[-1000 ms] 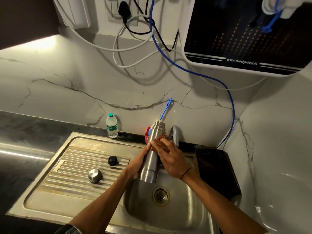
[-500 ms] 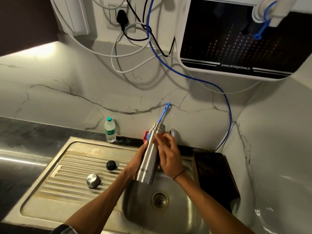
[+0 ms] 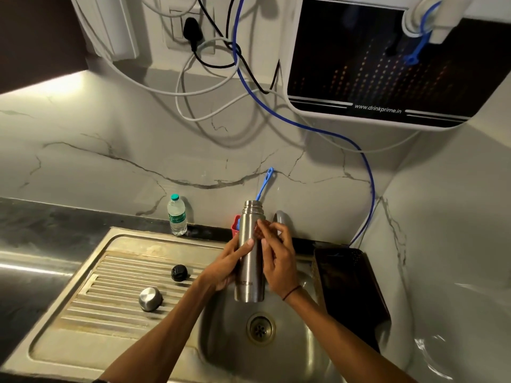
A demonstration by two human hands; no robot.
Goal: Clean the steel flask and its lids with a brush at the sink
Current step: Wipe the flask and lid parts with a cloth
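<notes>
The left hand [image 3: 225, 269] grips the steel flask [image 3: 249, 255] round its middle, thumb across the front, holding it upright and uncapped above the sink [image 3: 276, 352] basin, its brushed body plain with threads at the neck. The right hand [image 3: 278, 258] pinches a reddish-brown scrubber [image 3: 262, 227] against the flask's upper right side, fingers bent, a dark band at the wrist. To the left on the ribbed drainboard lie the black inner lid [image 3: 179, 273] and, nearer, the steel cap [image 3: 150, 299]; a blue brush handle [image 3: 265, 183] rises behind the flask.
</notes>
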